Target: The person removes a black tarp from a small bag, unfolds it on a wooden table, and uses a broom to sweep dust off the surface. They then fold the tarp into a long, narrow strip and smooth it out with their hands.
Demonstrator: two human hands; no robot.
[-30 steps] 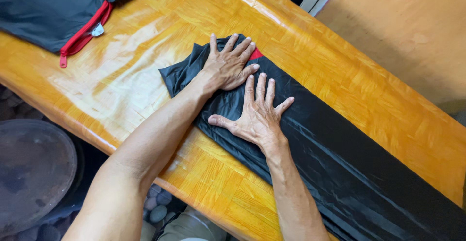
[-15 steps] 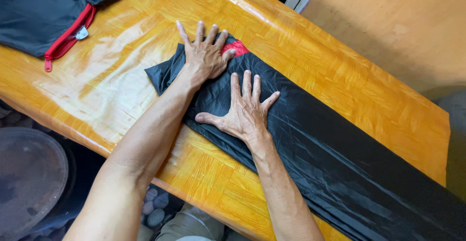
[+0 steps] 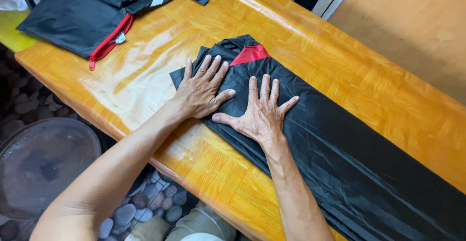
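Nearest to you, at 6 o'clock below the table edge, a bit of pale clothing (image 3: 194, 224) is showing, with grey pebbles (image 3: 141, 207) lying on the ground beside it and a round dark metal disc (image 3: 41, 165) sitting at 8 o'clock. Your two forearms are reaching up from the bottom of the view over the near rim of the glossy orange wooden table (image 3: 218, 173). Your right hand (image 3: 262, 112) is lying flat, palm down, fingers spread and pointing toward 12 o'clock, thumb sticking out toward 9 o'clock; it is gripping nothing, only pressing on the black folded garment (image 3: 340, 158). Your left hand (image 3: 201, 93) is lying just beside it at 10 o'clock from the right, also open and flat, fingers fanned toward 1 o'clock, palm partly on the cloth's near-left edge; its thumb is almost touching the right thumb. The garment is a long band of thin, shiny black fabric, running across the table from the middle of the view down to 4 o'clock, where it is leaving the frame. Just beyond your fingertips, at the band's far end, a red patch (image 3: 250, 55) is showing. Farther off, at 10 to 11 o'clock, a second black garment (image 3: 73, 20) with a red zipper (image 3: 109, 42) is lying on the table's far-left corner, well apart from your hands.
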